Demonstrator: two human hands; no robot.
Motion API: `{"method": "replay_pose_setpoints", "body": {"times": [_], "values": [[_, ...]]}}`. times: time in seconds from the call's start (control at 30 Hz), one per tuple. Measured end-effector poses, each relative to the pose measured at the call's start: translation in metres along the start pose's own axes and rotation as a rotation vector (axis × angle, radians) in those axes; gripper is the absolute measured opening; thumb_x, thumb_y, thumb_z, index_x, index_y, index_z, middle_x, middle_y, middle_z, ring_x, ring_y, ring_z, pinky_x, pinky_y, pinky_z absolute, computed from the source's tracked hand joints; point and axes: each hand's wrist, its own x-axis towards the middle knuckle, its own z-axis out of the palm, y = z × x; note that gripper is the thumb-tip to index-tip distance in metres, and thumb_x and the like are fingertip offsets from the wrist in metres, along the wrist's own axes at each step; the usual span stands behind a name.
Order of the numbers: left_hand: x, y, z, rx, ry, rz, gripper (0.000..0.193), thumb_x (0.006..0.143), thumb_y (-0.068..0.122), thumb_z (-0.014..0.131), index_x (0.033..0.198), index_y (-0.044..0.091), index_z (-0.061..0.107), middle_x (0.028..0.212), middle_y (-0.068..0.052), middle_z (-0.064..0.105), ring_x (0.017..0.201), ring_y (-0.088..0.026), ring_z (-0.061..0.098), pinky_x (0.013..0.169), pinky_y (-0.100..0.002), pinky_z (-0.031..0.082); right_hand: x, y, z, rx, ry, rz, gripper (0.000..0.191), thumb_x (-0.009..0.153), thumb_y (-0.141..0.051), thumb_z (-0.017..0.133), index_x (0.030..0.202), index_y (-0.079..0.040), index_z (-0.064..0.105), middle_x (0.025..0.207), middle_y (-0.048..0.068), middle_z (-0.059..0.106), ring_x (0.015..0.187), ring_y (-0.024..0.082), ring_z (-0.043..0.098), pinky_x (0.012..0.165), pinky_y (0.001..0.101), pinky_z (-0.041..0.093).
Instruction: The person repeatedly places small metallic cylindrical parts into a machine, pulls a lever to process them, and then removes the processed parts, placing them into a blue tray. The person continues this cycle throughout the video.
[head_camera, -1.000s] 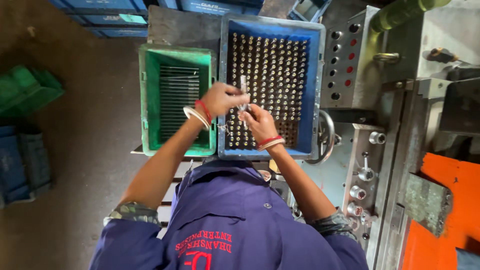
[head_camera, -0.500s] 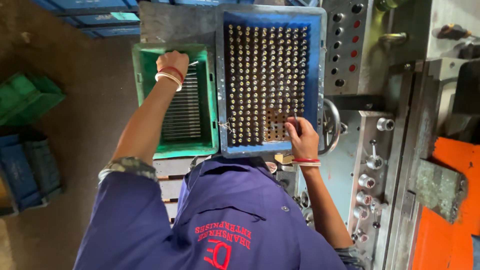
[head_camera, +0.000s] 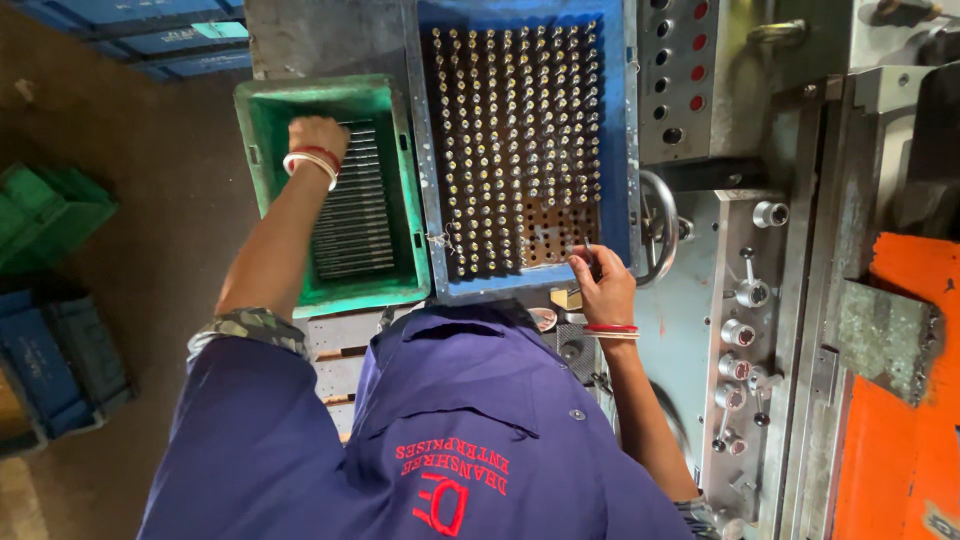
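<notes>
Since a moment ago the left hand (head_camera: 318, 137) stays over thin metal rods (head_camera: 352, 205) in one green plastic crate (head_camera: 262, 130); grip hidden. Right hand (head_camera: 603, 285) fingers pinch one pin at one blue pin-filled tray (head_camera: 618, 150)

The person wears a dark blue shirt (head_camera: 440, 430) with red back lettering, patterned cuffs (head_camera: 250, 325), and red-and-white bangles (head_camera: 312, 160).

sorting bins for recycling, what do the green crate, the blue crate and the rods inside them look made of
Green crate: likely moulded plastic, matt, with an even colour and a thick rim.
Blue crate: probably plastic too; its rim is scuffed and greyed.
Thin rods lying by the left hand: bare metal, grey with a dull sheen.
Upright pins by the right hand: metal, with glinting tips.
</notes>
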Motion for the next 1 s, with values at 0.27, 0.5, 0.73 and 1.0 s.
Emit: {"method": "replay_pose_setpoints", "body": {"times": [0.27, 0.5, 0.73, 1.0], "values": [[-0.007, 0.012, -0.011, -0.129, -0.01, -0.044, 0.047, 0.109, 0.035, 0.049, 0.092, 0.006, 0.081, 0.098, -0.021, 0.076, 0.093, -0.039, 0.073, 0.078, -0.049, 0.055, -0.01, -0.001, -0.012, -0.002, 0.028, 0.025, 0.017, 0.092, -0.015, 0.076, 0.105, -0.004, 0.073, 0.089, 0.007, 0.07, 0.069, 0.015, 0.062, 0.065, 0.0295, 0.05], [-0.058, 0.062, -0.06, -0.667, 0.234, 0.055, 0.046, 0.104, 0.048, 0.066, 0.091, 0.006, 0.08, 0.09, -0.017, 0.073, 0.081, -0.037, 0.07, 0.077, -0.046, 0.054, 0.038, 0.007, -0.02, -0.002, 0.1, -0.26, 0.018, 0.085, -0.007, 0.073, 0.103, -0.006, 0.076, 0.09, 0.009, 0.072, 0.077, 0.021, 0.071, 0.071, 0.033, 0.056], [-0.077, 0.13, -0.075, -1.983, -0.427, 0.007, 0.025, 0.105, 0.032, 0.067, 0.092, 0.012, 0.058, 0.068, 0.007, 0.046, 0.056, -0.007, 0.041, 0.052, -0.027, 0.037, 0.096, -0.003, 0.014, -0.406, 0.059, -0.147, 0.031, 0.076, -0.027, 0.088, 0.077, -0.001, 0.071, 0.079, 0.02, 0.07, 0.076, 0.042, 0.067, 0.066, 0.0491, 0.052], [-0.096, 0.249, -0.083, -2.199, -0.438, -0.229, 0.02, 0.104, 0.034, 0.056, 0.102, 0.015, 0.06, 0.093, -0.003, 0.073, 0.079, -0.014, 0.07, 0.07, -0.033, 0.054, 0.081, -0.023, -0.041, 0.046, 0.178, -0.162, 0.013, 0.084, -0.016, 0.079, 0.084, -0.003, 0.076, 0.075, 0.011, 0.075, 0.064, 0.018, 0.072, 0.062, 0.0315, 0.056]]}}
